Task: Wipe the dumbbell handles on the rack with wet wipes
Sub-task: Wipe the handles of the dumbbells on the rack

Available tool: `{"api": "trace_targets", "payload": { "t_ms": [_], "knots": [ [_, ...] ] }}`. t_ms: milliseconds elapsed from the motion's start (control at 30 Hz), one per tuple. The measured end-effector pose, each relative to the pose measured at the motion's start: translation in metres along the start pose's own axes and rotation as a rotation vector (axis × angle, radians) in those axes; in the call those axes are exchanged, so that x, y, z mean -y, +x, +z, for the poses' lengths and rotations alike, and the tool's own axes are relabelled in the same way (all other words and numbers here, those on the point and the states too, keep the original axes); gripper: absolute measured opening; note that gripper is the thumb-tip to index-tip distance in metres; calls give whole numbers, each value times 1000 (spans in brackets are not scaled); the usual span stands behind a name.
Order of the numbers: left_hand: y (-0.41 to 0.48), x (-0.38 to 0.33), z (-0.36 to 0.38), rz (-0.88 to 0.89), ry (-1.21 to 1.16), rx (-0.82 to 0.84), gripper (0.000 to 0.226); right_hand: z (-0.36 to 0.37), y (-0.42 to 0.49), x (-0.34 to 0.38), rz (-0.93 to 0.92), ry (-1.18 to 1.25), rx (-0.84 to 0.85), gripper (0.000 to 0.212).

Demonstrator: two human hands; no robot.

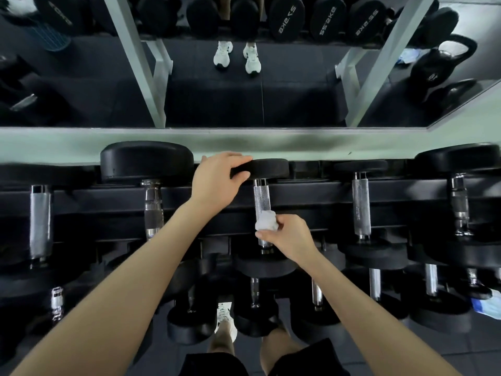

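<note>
A black dumbbell with a knurled steel handle (262, 198) lies on the top tier of the rack (311, 194), in the middle of the view. My left hand (217, 180) grips the far weight head (271, 169) of this dumbbell, thumb under its rim. My right hand (287, 236) pinches a crumpled white wet wipe (265, 222) against the near part of the same handle. Other dumbbells with steel handles lie to the left (153, 210) and right (361, 210) on the same tier.
Lower tiers hold more dumbbells (254, 291) near my legs. A mirror (217, 90) stands behind the rack, reflecting the rack frame and white shoes. Kettlebells (439, 63) show at the upper right. A blue packet (488, 308) lies at the right edge.
</note>
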State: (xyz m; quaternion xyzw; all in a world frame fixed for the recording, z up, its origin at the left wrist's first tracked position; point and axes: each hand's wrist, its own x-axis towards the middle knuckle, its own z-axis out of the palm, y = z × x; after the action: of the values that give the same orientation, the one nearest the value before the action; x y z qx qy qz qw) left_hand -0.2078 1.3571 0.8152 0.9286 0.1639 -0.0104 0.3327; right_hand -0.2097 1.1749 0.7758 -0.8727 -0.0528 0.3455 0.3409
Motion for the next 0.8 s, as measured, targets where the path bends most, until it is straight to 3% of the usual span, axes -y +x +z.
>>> {"api": "trace_targets", "payload": {
  "t_ms": [100, 167, 333, 467, 600, 800],
  "knots": [
    [-30, 4, 5, -123, -104, -177, 28, -7, -9, 10, -28, 17, 9, 26],
    [-45, 8, 15, -223, -163, -109, 23, -8, -14, 19, -53, -55, -63, 17],
    [-59, 8, 40, -376, -261, 172, 24, 4, -9, 19, 41, -78, -297, 35],
    [-61, 8, 56, -486, -353, 91, 26, 11, 1, 17, 90, -14, -341, 32],
    [-67, 2, 79, -632, -639, 73, 22, 25, 0, 16, 125, -12, -404, 30],
    [-64, 2, 85, -639, -1043, 70, 17, 27, 12, 10, 138, 354, -324, 5]
  ]
}}
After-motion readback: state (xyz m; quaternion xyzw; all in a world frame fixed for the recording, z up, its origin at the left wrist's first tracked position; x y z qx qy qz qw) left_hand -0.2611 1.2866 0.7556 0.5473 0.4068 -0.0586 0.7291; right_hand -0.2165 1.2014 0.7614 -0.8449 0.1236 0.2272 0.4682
